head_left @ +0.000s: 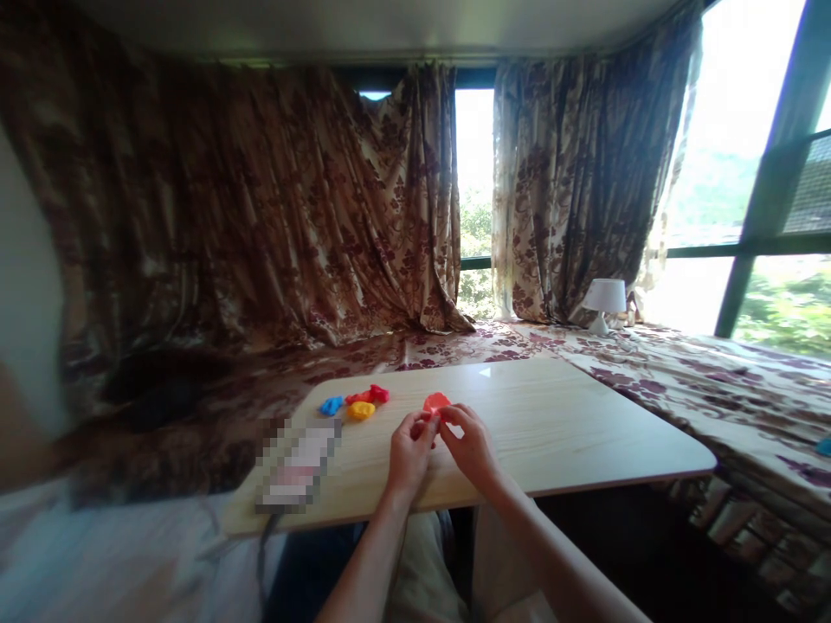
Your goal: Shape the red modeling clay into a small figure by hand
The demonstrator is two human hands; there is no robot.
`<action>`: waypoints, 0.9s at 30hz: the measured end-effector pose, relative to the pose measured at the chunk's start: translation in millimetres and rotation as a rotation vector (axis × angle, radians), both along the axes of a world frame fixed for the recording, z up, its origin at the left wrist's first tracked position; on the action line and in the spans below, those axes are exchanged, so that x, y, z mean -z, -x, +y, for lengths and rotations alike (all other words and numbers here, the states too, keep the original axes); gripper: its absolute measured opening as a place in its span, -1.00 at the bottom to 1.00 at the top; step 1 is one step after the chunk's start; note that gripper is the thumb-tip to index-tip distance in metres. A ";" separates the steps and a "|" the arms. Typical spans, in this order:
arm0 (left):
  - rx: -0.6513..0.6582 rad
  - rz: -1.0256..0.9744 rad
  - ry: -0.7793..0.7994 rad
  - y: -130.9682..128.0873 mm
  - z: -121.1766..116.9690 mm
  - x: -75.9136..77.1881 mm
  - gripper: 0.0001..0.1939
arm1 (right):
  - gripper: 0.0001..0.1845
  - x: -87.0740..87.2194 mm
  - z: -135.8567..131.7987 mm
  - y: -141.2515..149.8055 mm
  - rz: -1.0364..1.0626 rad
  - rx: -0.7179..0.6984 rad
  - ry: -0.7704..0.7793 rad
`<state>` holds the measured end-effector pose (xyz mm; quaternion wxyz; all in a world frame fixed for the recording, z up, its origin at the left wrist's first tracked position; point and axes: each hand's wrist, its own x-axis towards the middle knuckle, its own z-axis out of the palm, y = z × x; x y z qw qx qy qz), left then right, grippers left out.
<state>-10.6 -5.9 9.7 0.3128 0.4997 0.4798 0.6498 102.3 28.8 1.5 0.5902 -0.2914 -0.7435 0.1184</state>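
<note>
Both my hands are together over the table, pinching a thin, bright red-orange piece (436, 402) with a rounded upper edge; its material cannot be made out. My left hand (414, 441) is closed on its lower left side. From the right, my right hand (471, 443) grips the same piece between thumb and forefinger, and the fingertips of the two hands nearly touch. To the left lie small crumpled pieces: a blue one (331, 405), a yellow one (361, 411) and red ones (377, 394), close together.
The pale wooden table (551, 433) has rounded corners. A blurred-out flat object (299, 467) lies at its left, with a dark cable (263, 554) hanging below. Beyond stand a white lamp (606, 298) on the patterned cloth (649, 372) and floral curtains (292, 216).
</note>
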 end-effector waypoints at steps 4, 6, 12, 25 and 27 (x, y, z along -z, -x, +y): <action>-0.090 0.043 -0.039 1.0 4.0 3.5 -0.70 | -0.87 0.8 1.0 0.5 0.010 -0.033 0.030; -0.110 0.050 -0.076 1.5 5.3 5.0 -0.71 | -0.86 1.2 0.8 0.6 0.010 -0.045 0.038; -0.119 0.091 -0.096 3.2 5.1 6.4 -0.74 | -0.88 0.7 -0.6 -0.1 0.012 -0.048 0.076; -0.096 0.116 -0.146 -1.2 -1.7 -1.3 -0.81 | -0.79 -1.7 -2.4 -2.1 0.014 -0.104 0.069; -0.092 0.126 -0.138 -1.7 -1.5 -0.9 -0.81 | -0.80 -1.3 -2.3 -2.1 0.029 -0.098 0.064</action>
